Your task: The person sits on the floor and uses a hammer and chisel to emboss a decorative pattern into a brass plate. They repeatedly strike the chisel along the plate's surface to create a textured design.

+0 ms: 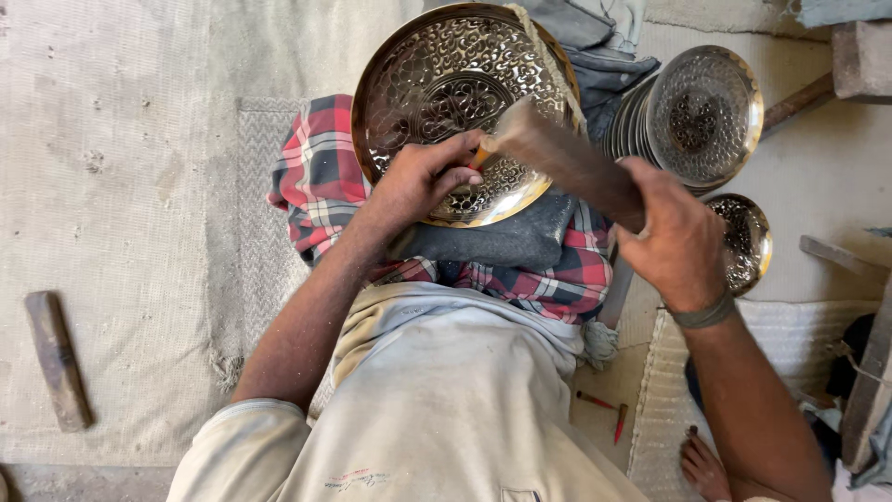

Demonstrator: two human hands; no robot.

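Observation:
A round brass plate [437, 74] with an embossed floral pattern rests tilted on a dark pad [520, 237] over a red checked cloth [321, 177]. My left hand [423, 177] grips a small punch [480, 153] with its tip against the plate's lower part. My right hand [674, 237] holds a wooden mallet [557, 153], its head right at the punch's top end. A cord [548, 56] runs along the plate's right rim.
A stack of similar plates [701, 112] leans at the right, with a smaller one [748, 242] below it. A wooden block [58, 358] lies on the mat at left. Small red-handled tools [609, 414] lie by a bare foot [701, 465].

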